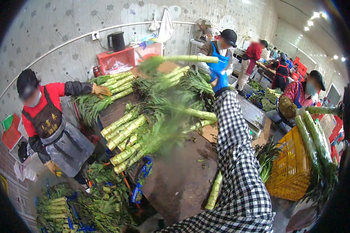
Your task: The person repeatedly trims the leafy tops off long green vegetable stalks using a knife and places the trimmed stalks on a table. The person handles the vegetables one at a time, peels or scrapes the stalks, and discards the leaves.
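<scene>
My right hand (220, 80), in a blue glove, reaches far across the table at the end of a black-and-white checked sleeve. Its fingers look curled, but whether they hold anything is unclear. Just above it, a pale green celtuce stalk (191, 58) lies level across the view, its leafy end blurred. Below and left spreads a heap of celtuce leaves (189, 87), partly smeared by motion. Thick cut stalks (127, 131) point towards the table's left edge. One loose stalk (214, 190) rests beside my sleeve. My left hand is out of view.
The brown table (175, 177) carries a metal-topped scale (252, 112) at right. A yellow crate (290, 166) with stalks leaning over it stands beyond. At left, a co-worker's gloved hand (101, 90) touches stalks. Another co-worker (220, 55) stands opposite. Leaf piles (105, 195) fill the lower left.
</scene>
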